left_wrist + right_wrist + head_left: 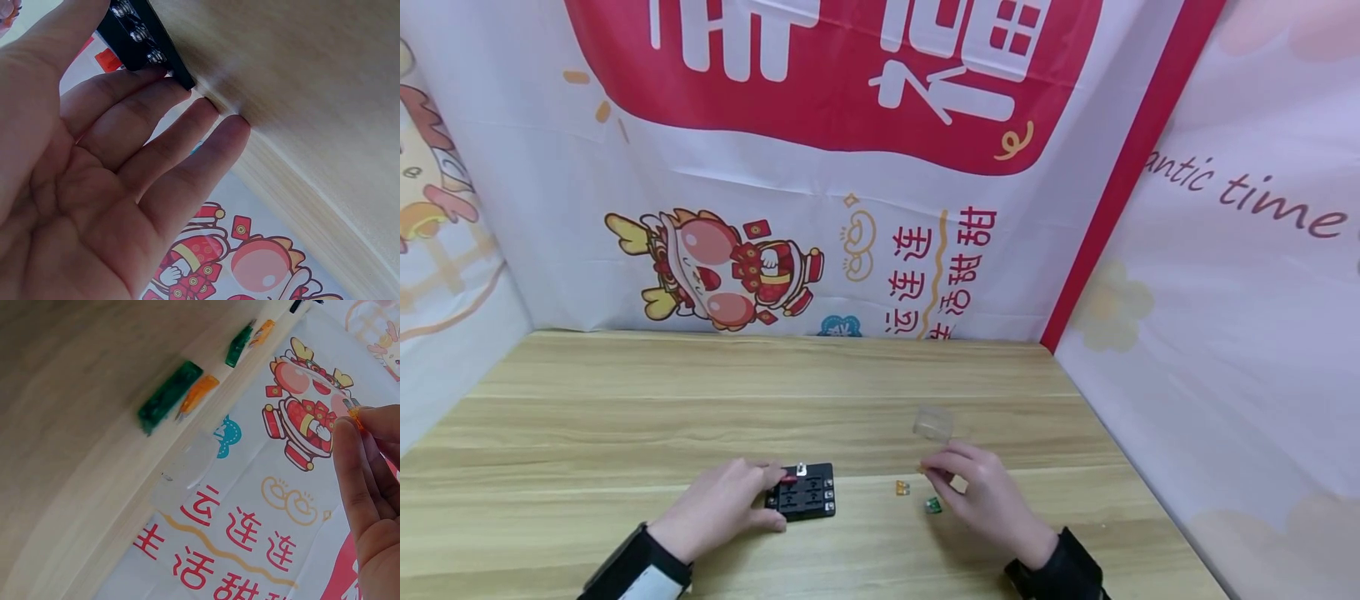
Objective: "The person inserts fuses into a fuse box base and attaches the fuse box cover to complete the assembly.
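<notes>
A black fuse block (805, 498) lies flat on the table, with a red blade fuse (787, 478) and a whitish fuse (802, 469) in its upper part. My left hand (730, 507) holds the block's left side between thumb and fingers; screw terminals (139, 32) show along its edge in the left wrist view. Between thumb and fingertips, my right hand (981, 492) pinches an orange blade fuse (354, 414), its metal prongs pointing away from the fingers. Near that hand lie an orange fuse (902, 487) and a green fuse (933, 505).
A clear plastic cover (933, 422) rests beyond my right hand. The right wrist view shows another green fuse (169, 397) and another orange fuse (199, 397) on the table, hidden from the head view. A printed cloth (760, 167) hangs behind the table's far edge.
</notes>
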A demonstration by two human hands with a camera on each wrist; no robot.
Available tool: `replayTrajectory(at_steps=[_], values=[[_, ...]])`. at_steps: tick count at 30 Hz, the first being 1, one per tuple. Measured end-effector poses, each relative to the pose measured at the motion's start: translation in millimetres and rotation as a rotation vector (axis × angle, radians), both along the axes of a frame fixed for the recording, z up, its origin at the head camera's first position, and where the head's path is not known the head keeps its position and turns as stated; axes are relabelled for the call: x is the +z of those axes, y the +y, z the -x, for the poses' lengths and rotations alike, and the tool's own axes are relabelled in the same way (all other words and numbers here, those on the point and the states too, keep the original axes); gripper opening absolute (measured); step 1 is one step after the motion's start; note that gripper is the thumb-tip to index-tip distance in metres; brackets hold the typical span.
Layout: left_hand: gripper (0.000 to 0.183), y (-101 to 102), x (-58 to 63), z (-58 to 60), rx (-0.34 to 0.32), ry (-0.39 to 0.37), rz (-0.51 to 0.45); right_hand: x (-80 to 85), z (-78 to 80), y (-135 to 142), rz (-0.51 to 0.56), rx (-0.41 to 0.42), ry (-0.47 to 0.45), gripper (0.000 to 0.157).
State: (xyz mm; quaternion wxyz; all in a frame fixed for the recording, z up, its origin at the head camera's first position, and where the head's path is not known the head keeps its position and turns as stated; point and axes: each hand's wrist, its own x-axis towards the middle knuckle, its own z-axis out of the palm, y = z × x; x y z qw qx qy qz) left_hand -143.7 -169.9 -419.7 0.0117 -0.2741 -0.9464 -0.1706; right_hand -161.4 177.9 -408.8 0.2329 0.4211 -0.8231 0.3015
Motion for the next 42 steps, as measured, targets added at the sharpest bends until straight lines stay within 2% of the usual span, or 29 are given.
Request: replayTrajectory(at_steps=[10, 19, 28, 42], values=[[0.055, -2.1, -0.3, -0.9, -0.009, 0.018, -0.006, 2.1, 3.8, -10.6, 0.02, 0.045, 0.012, 0.021], [0.057, 0.5, 0.9, 0.2, 0.008, -0.011, 0.015, 7.1, 6.5, -28.3, -0.007, 0.102, -0.006, 0.019], [0.048, -0.3, -1.2, -0.2, -0.018, 0.015, -0.004, 6.0, 5.2, -47.2, -0.03, 0.129, -0.013, 0.02], [0.048, -1.4, -1.7, 0.8, -0.016, 0.002, -0.021, 12.2, 7.1, -82.0, -0.073, 0.15, -0.02, 0.016]])
